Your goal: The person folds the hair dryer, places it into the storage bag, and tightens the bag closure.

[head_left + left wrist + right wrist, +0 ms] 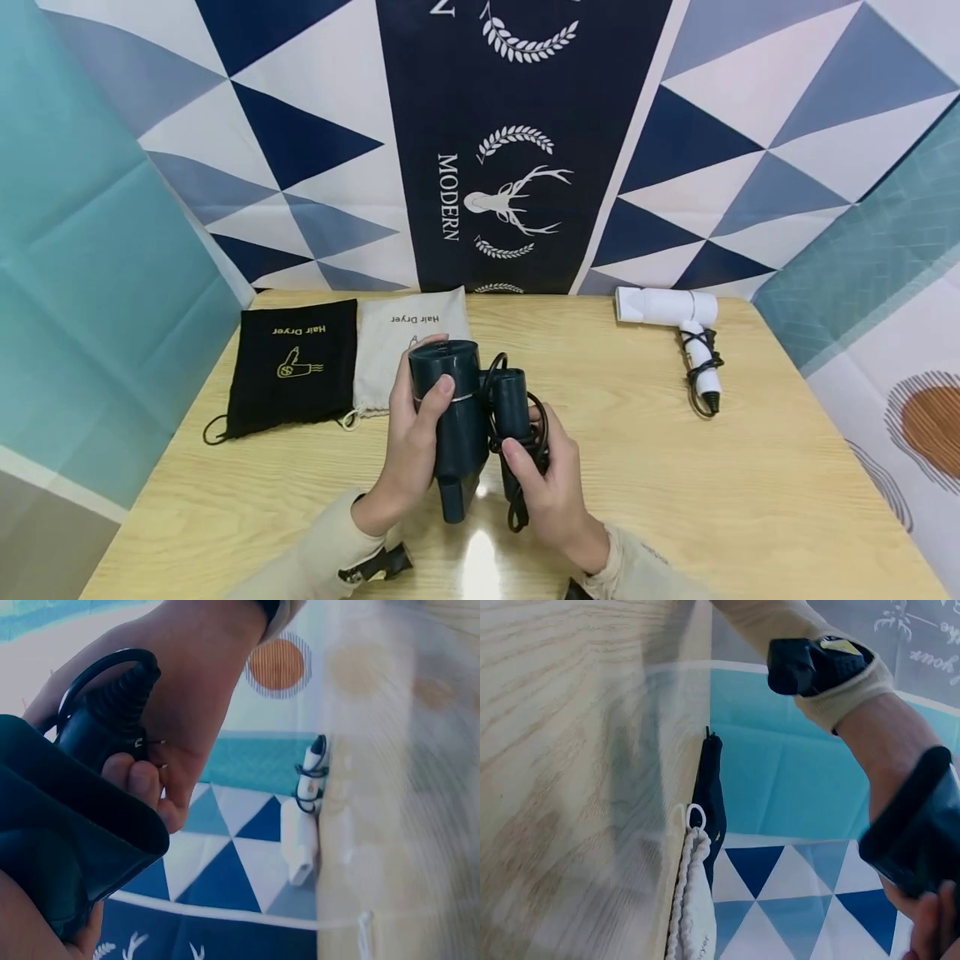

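Observation:
Above the middle of the table, both hands hold a dark teal hair dryer (461, 437). My left hand (411, 446) grips its barrel, thumb across the side. My right hand (553, 483) grips the handle (512, 404), which has a black cord (538, 442) wound around it. The nozzle points down toward me. In the left wrist view, the plug (101, 731) shows its metal prongs beside the right hand's fingers. The right wrist view shows only part of the dark dryer (915, 832), at the right edge.
A black drawstring pouch (292, 396) and a white drawstring pouch (375, 358), both printed "Hair Dryer", lie at the back left. A white hair dryer (663, 307) with its cord wrapped lies at the back right. Patterned cloth (315, 142) stands behind the wooden table (675, 500).

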`<state>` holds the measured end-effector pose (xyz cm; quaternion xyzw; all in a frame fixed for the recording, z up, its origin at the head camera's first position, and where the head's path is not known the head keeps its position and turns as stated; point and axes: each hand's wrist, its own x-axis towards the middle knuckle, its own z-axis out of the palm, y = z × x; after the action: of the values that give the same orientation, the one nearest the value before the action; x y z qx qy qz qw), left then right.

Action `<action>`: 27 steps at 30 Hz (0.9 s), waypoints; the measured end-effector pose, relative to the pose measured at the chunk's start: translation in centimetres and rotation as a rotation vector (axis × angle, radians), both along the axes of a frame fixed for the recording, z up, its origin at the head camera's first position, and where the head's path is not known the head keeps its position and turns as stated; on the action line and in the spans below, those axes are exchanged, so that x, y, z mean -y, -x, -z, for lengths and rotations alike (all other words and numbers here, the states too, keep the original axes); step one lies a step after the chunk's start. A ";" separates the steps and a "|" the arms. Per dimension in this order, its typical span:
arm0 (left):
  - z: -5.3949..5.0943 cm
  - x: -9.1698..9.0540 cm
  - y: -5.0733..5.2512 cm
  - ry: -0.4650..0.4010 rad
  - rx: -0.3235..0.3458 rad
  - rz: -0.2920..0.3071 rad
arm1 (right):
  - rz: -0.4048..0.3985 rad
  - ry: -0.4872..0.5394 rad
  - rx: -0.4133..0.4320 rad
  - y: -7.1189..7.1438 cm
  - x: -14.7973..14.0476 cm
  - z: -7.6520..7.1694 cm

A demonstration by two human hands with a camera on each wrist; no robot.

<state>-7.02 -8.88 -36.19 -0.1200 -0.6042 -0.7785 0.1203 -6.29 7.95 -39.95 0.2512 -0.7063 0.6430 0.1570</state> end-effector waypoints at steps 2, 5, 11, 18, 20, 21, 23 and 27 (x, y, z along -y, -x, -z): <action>0.2 0.3 0.0 0.004 0.021 0.013 | -0.043 -0.045 0.077 -0.1 -0.3 0.0; 0.6 0.7 0.1 0.020 0.041 0.020 | -0.125 -0.083 0.187 0.0 -1.0 -0.1; 0.7 1.6 0.2 0.044 0.038 0.006 | -0.270 -0.091 0.281 -0.2 -2.0 0.6; 0.5 2.7 0.3 0.026 0.037 -0.022 | -0.378 0.002 0.376 -0.8 -2.5 1.8; 0.5 3.0 0.3 0.018 0.037 -0.033 | -0.398 0.016 0.432 -1.0 -2.7 2.1; 0.5 3.1 0.3 0.014 0.041 -0.034 | -0.413 0.021 0.461 -1.0 -2.8 2.2; 0.7 3.2 0.2 0.007 0.050 -0.035 | -0.465 0.037 0.528 -1.0 -2.8 2.3; 1.1 3.3 0.2 -0.006 0.060 -0.031 | -0.616 0.069 0.641 -1.2 -2.9 2.2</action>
<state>-7.20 -12.22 -37.26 -0.0868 -0.6069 -0.7816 0.1147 -5.05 10.80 -42.18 0.2325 -0.5897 0.7283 -0.2606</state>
